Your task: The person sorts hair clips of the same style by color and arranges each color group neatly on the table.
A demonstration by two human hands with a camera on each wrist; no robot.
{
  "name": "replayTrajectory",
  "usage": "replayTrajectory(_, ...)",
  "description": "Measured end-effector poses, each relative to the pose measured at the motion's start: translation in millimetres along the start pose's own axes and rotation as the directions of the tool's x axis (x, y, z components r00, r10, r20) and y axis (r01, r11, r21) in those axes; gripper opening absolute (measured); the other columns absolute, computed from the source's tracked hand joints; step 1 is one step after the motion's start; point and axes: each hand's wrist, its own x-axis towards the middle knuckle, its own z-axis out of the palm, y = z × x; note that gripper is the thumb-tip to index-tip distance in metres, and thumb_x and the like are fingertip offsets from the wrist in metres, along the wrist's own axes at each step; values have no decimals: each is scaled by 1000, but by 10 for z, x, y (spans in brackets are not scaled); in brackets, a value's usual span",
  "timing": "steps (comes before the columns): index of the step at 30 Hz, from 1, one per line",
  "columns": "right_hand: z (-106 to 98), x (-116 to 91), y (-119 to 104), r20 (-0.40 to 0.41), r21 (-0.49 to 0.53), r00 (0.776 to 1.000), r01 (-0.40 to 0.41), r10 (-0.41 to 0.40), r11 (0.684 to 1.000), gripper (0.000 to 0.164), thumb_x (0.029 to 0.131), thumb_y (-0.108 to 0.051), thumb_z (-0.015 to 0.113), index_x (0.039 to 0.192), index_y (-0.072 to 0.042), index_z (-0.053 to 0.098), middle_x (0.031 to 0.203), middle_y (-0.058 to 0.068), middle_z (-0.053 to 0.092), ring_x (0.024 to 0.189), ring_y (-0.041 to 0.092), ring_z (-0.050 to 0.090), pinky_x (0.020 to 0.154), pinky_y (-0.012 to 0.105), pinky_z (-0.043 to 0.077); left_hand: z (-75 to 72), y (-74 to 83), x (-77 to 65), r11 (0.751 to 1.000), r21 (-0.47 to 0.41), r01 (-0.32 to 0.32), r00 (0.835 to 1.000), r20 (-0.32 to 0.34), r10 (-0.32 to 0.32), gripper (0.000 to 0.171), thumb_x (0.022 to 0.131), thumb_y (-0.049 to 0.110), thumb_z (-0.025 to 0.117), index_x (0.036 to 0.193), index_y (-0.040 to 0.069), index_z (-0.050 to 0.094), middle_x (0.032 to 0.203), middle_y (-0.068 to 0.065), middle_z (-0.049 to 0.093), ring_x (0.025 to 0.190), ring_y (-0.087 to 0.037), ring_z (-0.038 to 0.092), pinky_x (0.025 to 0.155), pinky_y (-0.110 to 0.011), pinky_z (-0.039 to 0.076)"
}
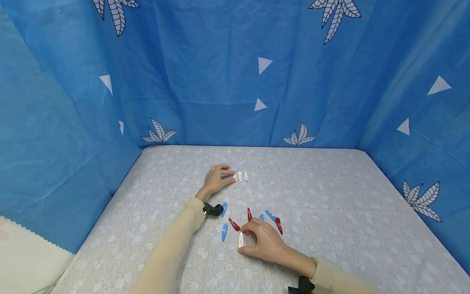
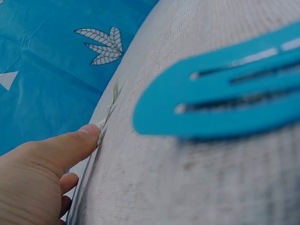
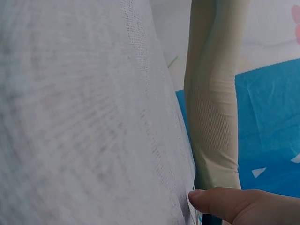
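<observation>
At the far side of the cloth, my left hand holds a white snap hair clip between thumb and fingers. To its right lie two more white clips, a middle one and an outer one, in a row with it. Nearer to me, my right hand pinches another white hair clip end to end between thumb and index finger. In the right wrist view the thumb shows, while the clip is mostly hidden. The left wrist view has the left thumb low at the cloth.
Blue clips and red clips are scattered around the right hand, one red clip beyond its knuckles. A blue clip looms close to the left wrist camera. Blue curtains surround the patterned tablecloth.
</observation>
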Motion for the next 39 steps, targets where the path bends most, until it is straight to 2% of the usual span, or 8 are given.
replayTrajectory(5,-61,8,-20,60,110,998,-21,15,994,39,71,-33,87,102,-16,70,82,-12,62,63,-5,43,57,13,39,-3,-7,0,1000,-3,10,1000,9,-10,36,86,35,75,118,18,73,139,-5,55,136,-28,40,116,-51,26)
replayTrajectory(10,-167,39,-23,136,288,990,-81,43,954,39,74,-21,86,107,-9,69,82,-7,67,54,-4,43,49,16,40,-9,-10,3,1000,1,10,1000,13,-10,37,87,36,74,119,18,73,140,-5,55,137,-28,40,117,-50,25)
replayTrajectory(14,-257,73,-17,163,302,984,-116,68,946,41,75,-18,84,112,-7,68,84,-8,67,55,-2,45,50,18,41,-6,-8,6,1000,9,1,1000,11,-1,36,87,36,73,119,18,73,140,-5,55,136,-28,40,116,-51,26)
replayTrajectory(18,-370,139,1,162,297,985,-108,61,949,43,76,-18,84,114,-5,68,85,-7,68,56,-1,46,51,19,42,1,-15,3,1000,10,-5,1000,14,5,36,87,35,74,118,18,73,139,-6,55,136,-29,40,115,-51,26)
replayTrajectory(24,-672,380,63,68,251,997,-56,40,966,44,77,-16,83,116,-4,68,86,1,71,57,2,48,49,21,40,-14,-12,-11,1000,7,-17,1000,17,17,36,87,34,73,119,17,72,140,-7,54,137,-30,39,116,-52,25)
replayTrajectory(30,-938,706,282,-62,157,994,-82,92,984,44,77,-16,83,116,-3,68,88,8,72,58,7,47,49,23,38,-29,1,-10,1000,10,-26,1000,16,26,36,87,34,74,118,16,73,139,-8,55,136,-30,41,115,-52,26)
replayTrajectory(35,-1055,994,536,-106,144,987,-103,119,984,44,79,-15,82,118,-1,67,88,12,71,61,13,47,51,24,38,-30,-3,-11,1000,7,-18,1000,17,18,35,87,34,74,117,17,73,139,-7,55,136,-30,41,116,-52,26)
replayTrajectory(39,-1087,1190,729,-109,164,984,-123,142,979,45,80,-15,81,120,0,66,89,11,71,64,16,48,56,26,39,-33,-5,-7,1000,7,-19,1000,13,19,35,87,34,74,117,17,74,139,-7,56,135,-30,42,115,-52,27)
